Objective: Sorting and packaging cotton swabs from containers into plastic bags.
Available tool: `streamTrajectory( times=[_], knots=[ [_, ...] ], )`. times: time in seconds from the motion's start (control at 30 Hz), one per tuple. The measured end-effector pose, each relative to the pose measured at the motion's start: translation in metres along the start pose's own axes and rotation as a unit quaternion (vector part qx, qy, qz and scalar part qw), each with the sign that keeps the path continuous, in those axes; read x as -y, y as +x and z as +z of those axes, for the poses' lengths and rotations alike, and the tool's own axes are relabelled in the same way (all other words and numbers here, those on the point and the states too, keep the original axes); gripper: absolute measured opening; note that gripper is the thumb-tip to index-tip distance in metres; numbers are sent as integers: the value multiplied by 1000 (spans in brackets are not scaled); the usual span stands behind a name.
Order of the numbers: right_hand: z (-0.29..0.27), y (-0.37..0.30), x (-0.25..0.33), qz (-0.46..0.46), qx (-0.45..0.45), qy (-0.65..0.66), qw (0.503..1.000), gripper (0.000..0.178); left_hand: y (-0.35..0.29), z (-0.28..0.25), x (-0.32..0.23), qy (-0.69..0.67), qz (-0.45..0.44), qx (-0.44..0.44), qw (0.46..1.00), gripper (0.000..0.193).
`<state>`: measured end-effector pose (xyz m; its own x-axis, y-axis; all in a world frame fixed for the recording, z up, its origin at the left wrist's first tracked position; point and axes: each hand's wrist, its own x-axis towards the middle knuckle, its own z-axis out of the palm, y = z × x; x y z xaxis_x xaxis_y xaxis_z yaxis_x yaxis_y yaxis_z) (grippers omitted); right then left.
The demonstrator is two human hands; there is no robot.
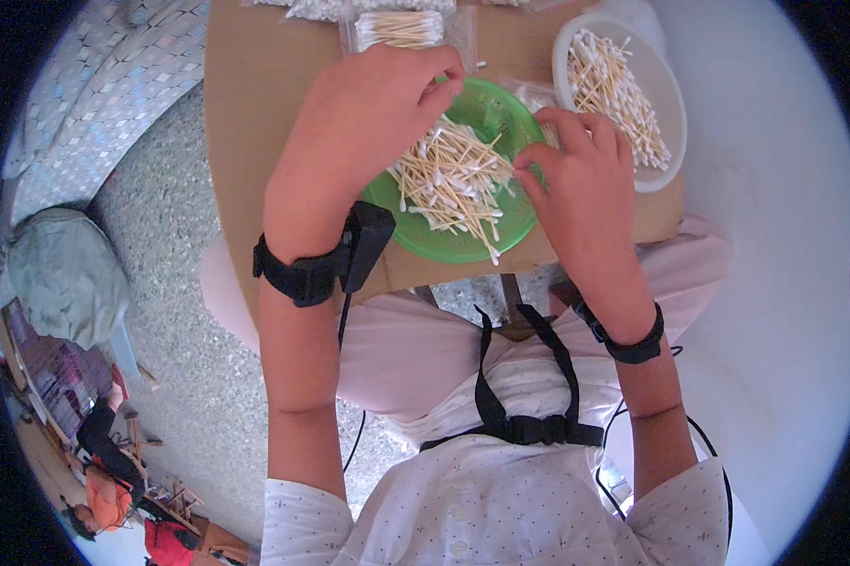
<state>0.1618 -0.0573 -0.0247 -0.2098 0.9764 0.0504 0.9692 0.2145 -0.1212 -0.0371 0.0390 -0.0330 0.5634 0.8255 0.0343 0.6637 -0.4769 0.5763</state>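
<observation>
A green plastic bowl (pixel 434 242) stands on the brown table with a loose heap of cotton swabs (pixel 451 179) inside. My left hand (pixel 373 113) reaches over the bowl's left and far side, its fingers curled into a pinch; whatever is between them is hidden. At the bowl's right rim, my right hand (pixel 585 179) has thumb and forefinger closed on the end of a cotton swab (pixel 506 171). Just beyond my left hand lies a clear plastic bag (pixel 461 42) with a neat row of swabs (pixel 401 29) on it or in it.
A white oval tub (pixel 678 141) of more swabs (pixel 623 94) stands at the right, by a pale wall (pixel 774 283). White swabs in bags (pixel 326 8) line the far edge of the table (pixel 241 123). A grey-green cloth bundle (pixel 62 274) and other people (pixel 109 500) are at the left.
</observation>
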Motion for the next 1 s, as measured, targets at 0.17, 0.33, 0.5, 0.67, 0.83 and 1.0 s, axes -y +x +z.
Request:
streamTrajectory(
  times=[0.17, 0.33, 0.5, 0.67, 0.83, 1.0],
  knots=[
    [-2, -8, -5, 18, -88, 99, 991, 12, 4, 4, -19, -40, 60, -43, 996, 33],
    [-14, -13, -1, 85, -94, 186, 974, 14, 1, 7, -22, -66, 167, 27, 983, 23],
    [-9, -15, -3, 115, -131, 335, 926, 14, 3, 7, -25, -96, 171, 17, 980, 20],
    [-11, -16, -7, 114, -107, 325, 933, 15, 3, 4, -25, -98, 170, 43, 980, 19],
    [-17, -16, -3, 149, -101, 328, 927, 15, 0, 0, -24, -113, 167, 18, 979, 18],
    [-20, -17, -1, 179, -102, 344, 916, 14, 1, 2, -23, -104, 179, 10, 978, 17]
  ],
)
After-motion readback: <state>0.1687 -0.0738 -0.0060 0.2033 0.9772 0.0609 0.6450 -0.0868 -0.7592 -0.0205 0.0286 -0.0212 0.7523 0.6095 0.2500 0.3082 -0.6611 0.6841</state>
